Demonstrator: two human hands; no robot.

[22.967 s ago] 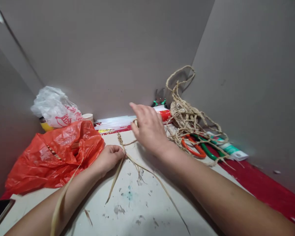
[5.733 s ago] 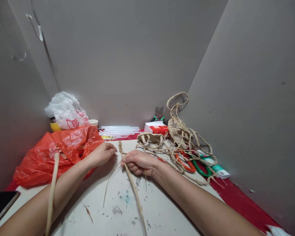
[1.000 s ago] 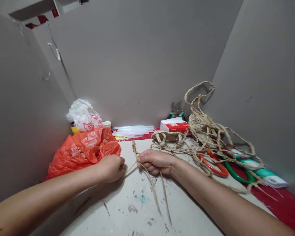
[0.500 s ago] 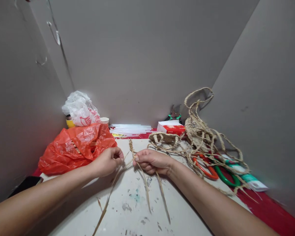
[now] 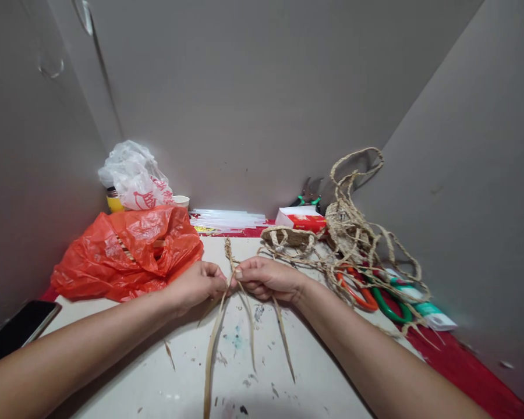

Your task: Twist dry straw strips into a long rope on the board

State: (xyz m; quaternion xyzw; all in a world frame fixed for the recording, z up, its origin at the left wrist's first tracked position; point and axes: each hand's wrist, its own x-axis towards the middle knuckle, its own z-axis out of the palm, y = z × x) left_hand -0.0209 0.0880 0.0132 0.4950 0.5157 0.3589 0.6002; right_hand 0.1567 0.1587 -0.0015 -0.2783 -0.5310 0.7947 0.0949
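A short tan braid (image 5: pixel 227 249) of plant fibre points away from me at the middle of the white board. Just below it, my left hand (image 5: pixel 204 285) pinches the fibre strands from the left. My right hand (image 5: pixel 268 279) is closed on strands at the right side of the same spot, its fingertips nearly touching those of the left. Loose flat strands (image 5: pixel 213 355) hang down from between the hands over the board, and one (image 5: pixel 283 340) trails from under my right hand.
An orange plastic bag (image 5: pixel 131 253) lies left, a phone (image 5: pixel 24 329) beside it. Tangled braided rope (image 5: pixel 353 230) covers orange-handled and green-handled tools (image 5: pixel 390 305) at right. Behind are a red box (image 5: pixel 305 222), clear sticks (image 5: pixel 229 219), pruners (image 5: pixel 308 198) and a paper cup (image 5: pixel 181 201).
My left hand has moved right to meet my right hand at the strands. A long strand now hangs nearer the middle. The whole view has shifted slightly.
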